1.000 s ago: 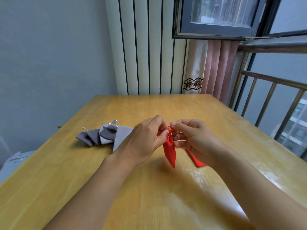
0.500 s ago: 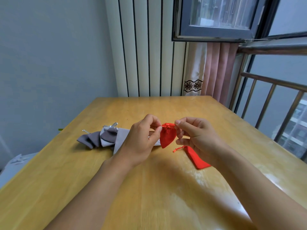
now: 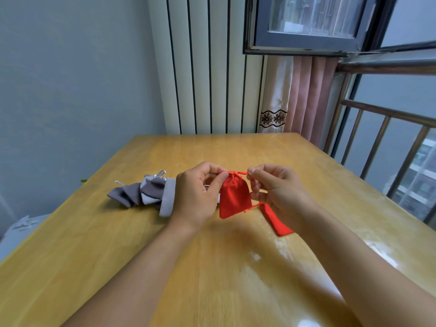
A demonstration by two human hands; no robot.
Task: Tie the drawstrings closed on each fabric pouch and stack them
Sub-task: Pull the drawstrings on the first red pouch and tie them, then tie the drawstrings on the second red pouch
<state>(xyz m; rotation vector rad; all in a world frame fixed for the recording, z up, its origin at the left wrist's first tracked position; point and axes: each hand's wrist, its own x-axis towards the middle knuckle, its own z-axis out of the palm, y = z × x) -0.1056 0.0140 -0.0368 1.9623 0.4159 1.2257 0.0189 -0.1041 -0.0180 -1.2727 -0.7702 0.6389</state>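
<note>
Since the earlier frames, the red pouch [image 3: 234, 199] has been turned to hang flat, face toward the camera, with its mouth gathered shut at the top. It is held above the table [image 3: 141, 267] between both hands. By the left hand [image 3: 197, 195], the pouch's upper left corner is pinched between thumb and curled fingers. By the right hand [image 3: 277, 193], the drawstring [image 3: 243, 173] is pinched at thumb and forefinger and drawn taut to the right of the gathered neck; the other fingers are curled loosely beside the pouch. A second red pouch [image 3: 278, 223] is seen lying flat on the table, partly hidden under the right hand. Grey pouches [image 3: 146, 192] are piled on the table to the left, partly behind the left hand.
</note>
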